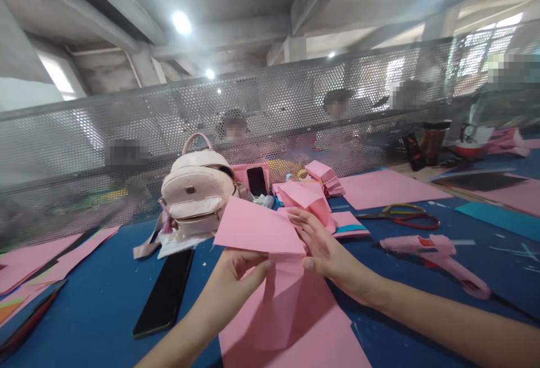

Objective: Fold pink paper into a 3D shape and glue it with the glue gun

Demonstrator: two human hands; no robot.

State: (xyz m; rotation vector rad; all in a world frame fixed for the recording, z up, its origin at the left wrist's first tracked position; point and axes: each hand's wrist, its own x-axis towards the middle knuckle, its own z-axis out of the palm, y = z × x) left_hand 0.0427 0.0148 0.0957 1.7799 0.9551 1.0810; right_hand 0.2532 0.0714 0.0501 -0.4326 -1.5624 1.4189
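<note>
Between my two hands is a folded piece of pink paper (261, 224), raised above the table with its upper flap tilted toward the left. My left hand (242, 278) pinches its lower left edge, thumb in front and fingers behind. On the other side my right hand (316, 244) grips the right edge, thumb at the fold and fingers along the back. Flat pink sheets (295, 323) lie below on the blue table. Right of my right hand rest a pink glue gun (434, 252) and scissors (409, 216) with red and yellow handles.
A black phone (166, 292) lies left of my left hand. Behind it stands a cream backpack (198, 188). Folded pink pieces (324, 178) and a large pink sheet (388, 188) are farther back. A perforated metal screen (274, 115) runs across, with people beyond it.
</note>
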